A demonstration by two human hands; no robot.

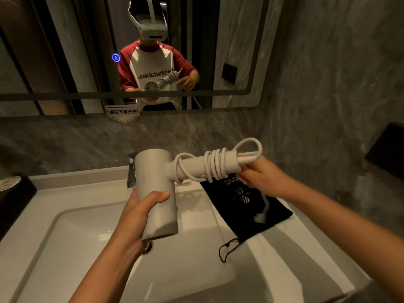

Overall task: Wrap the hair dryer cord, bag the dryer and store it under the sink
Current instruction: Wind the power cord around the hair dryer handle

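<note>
1. Head view looks down over a white sink (65,217) set in a white tabletop (306,254), with grey stone walls behind and to the right.
2. The left hand (140,213) is clamped around the barrel of a white hair dryer (156,193), thumb across the front, holding it above the basin.
3. The dryer's handle (196,168) sticks out to the right, roughly level.
4. A white cord (215,165) is wound around the handle in several turns, tighter near the far end and looser near the barrel.
5. One loop of cord rises past the end of the handle.
6. The right hand (262,178) is closed on the cord at the handle's end, fingers curled around it.
7. The rest of the cord hangs down below the right hand, and the plug (260,218) at its end is blurred.
8. A black drawstring bag (247,211) lies flat on the tabletop to the right of the basin, beneath the handle and right hand.
9. The bag has gold print on it, too small to read, and its black drawstring (226,250) trails over the basin's edge.
10. A chrome tap (131,171) stands behind the dryer barrel, partly hidden by it.
11. A mirror (236,40) above reflects the person in a red and white shirt holding the dryer.
12. A small sign (123,112) with Chinese characters sits at the mirror's lower edge.
</note>
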